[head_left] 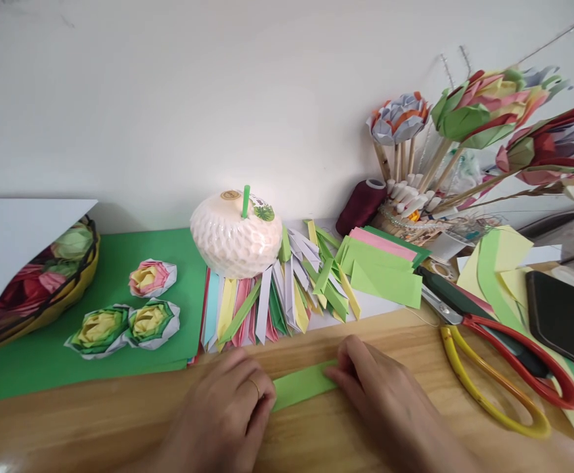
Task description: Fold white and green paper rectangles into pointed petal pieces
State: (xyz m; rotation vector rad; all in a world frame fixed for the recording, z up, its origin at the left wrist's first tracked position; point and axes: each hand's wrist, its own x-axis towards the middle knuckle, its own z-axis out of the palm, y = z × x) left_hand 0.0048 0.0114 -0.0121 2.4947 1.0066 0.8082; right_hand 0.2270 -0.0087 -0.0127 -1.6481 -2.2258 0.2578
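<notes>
A light green paper strip (303,386) lies stretched between my two hands, just above or on the wooden tabletop. My left hand (225,407), with a ring on one finger, is closed on the strip's left end. At the other end, my right hand (378,387) pinches the strip between thumb and curled fingers. Behind them spreads a pile of folded paper pieces (272,302) in green, white, yellow and pink. A stack of green paper rectangles (380,266) sits beyond my right hand.
Scissors (504,368) with red and yellow handles lie at right, near a black phone (565,315). Three paper lotus flowers (152,322) rest on green sheets (169,249). A white textured round container (235,236), a thread spool (360,205) and paper flowers on sticks (494,108) stand behind.
</notes>
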